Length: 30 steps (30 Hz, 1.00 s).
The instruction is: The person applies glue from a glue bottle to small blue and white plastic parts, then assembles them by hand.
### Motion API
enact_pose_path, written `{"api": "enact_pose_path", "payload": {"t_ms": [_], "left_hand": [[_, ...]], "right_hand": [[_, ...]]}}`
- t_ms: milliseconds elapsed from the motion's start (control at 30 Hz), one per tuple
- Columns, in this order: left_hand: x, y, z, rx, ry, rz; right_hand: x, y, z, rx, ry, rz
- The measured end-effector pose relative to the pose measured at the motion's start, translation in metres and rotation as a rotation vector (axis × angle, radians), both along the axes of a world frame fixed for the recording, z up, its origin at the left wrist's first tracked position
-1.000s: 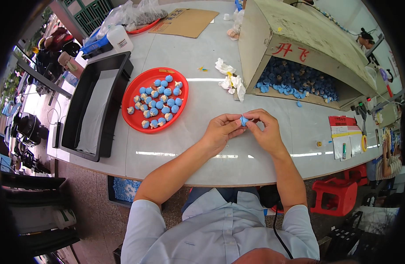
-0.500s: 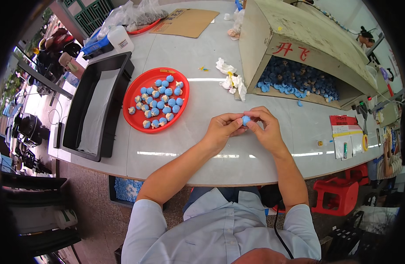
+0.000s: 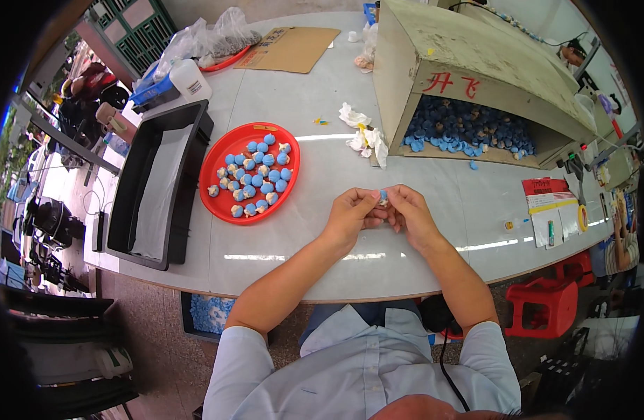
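Over the middle of the table, my left hand (image 3: 353,215) and my right hand (image 3: 411,213) meet, thumbs and fingertips pinching a small blue-and-cream ball (image 3: 383,199) between them. Fingers hide most of the ball, and only its top shows. To the left, a round red tray (image 3: 291,183) carries several similar blue balls with cream, pointed parts. At the right rear, a beige open-fronted box (image 3: 399,84) holds a heap of blue pieces (image 3: 469,126). One blue piece (image 3: 474,165) lies on the table before its opening.
A long black tray (image 3: 175,234) with a pale sheet stands at the far left. Crumpled tissue (image 3: 367,143) lies beyond my hands, cardboard (image 3: 294,49) farther back. Red-and-white packet (image 3: 546,192), scissors (image 3: 576,168) and yellow tape (image 3: 582,218) sit at right. A red stool (image 3: 542,304) stands below the edge.
The ball has turned in my fingers: mostly blue showed before, now a cream part shows too and less of it is visible. My head view has shifted slightly.
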<state>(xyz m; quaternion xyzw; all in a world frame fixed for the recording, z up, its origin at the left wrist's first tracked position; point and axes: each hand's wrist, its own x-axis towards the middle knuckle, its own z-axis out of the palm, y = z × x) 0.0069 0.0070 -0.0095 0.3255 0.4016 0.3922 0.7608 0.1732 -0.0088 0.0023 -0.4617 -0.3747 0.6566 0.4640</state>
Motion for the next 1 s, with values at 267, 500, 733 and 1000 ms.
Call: {"api": "enact_pose_path", "payload": {"t_ms": [267,500,733,1000], "left_hand": [[0.006,-0.003,0.000,0.022,0.032,0.051],[0.015,-0.006,-0.003,0.104,0.066,0.063],[0.021,-0.010,-0.007,0.148,0.068,0.119],[0.025,-0.012,-0.007,0.158,0.045,0.136]], "right_hand": [[-0.009,-0.002,0.004,-0.061,-0.100,-0.069],[-0.018,-0.003,-0.009,0.043,-0.005,-0.187],[-0.022,-0.005,-0.011,0.065,-0.035,-0.215],[-0.021,-0.007,-0.015,0.089,-0.029,-0.242]]}}
